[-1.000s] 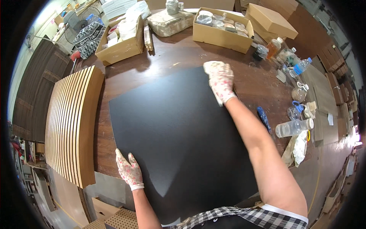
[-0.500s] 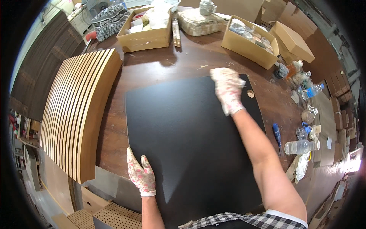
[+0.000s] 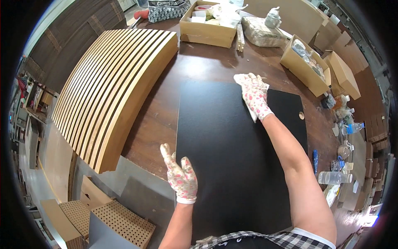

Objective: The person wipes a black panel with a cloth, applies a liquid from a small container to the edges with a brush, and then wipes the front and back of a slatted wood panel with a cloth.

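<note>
Board (image 3: 232, 166), black and flat, is lying on the brown table (image 3: 151, 128), right before the person. The gloved left hand (image 3: 182, 180) is staying loose at its left edge, fingers extended, gripping nothing. Farther up the board, the gloved right hand (image 3: 255, 97) is grasping a white cloth (image 3: 252, 115). Beyond, open cardboard boxes (image 3: 207, 34) are standing.

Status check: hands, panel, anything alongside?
Right hand on white cloth-like piece atop black panel, near far edge. Left hand open at panel's left edge. Slatted wood left of panel, bottles right.
</note>
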Demonstrator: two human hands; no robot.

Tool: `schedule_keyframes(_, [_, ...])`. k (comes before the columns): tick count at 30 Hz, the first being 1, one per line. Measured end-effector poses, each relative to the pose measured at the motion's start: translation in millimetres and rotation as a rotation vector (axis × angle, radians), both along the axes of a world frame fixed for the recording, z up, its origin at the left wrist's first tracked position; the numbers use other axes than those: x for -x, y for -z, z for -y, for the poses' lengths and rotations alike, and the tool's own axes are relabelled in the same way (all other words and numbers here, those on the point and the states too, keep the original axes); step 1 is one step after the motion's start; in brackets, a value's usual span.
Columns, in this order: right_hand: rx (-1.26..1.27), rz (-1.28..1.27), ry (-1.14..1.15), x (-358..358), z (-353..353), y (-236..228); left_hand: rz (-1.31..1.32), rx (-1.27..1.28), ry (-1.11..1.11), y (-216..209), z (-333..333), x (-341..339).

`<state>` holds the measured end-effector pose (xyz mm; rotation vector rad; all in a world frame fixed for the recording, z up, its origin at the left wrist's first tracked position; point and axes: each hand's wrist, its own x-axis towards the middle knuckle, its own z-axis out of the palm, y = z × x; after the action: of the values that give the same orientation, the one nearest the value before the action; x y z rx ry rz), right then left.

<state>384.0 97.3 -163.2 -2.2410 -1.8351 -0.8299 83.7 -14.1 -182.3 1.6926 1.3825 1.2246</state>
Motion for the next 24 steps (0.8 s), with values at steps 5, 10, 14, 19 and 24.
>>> schedule_keyframes(5, [0.251,-0.384,-0.707,165,-11,-19,0.022,-0.021,-0.008,6,-1,9])
schedule_keyframes(10, [-0.007,-0.659,-1.059,207,48,-4,0.124,0.055,-0.025,16,2,26])
schedule_keyframes(14, [-0.045,-0.275,-0.729,161,-34,-19,0.017,0.056,-0.010,2,5,18])
schedule_keyframes(19, [-0.021,-0.139,-0.226,168,-76,24,-0.107,0.071,0.031,-1,2,18])
schedule_keyframes(24, [-0.215,-0.291,-0.548,150,-34,34,-0.242,-0.042,0.011,-2,-3,15])
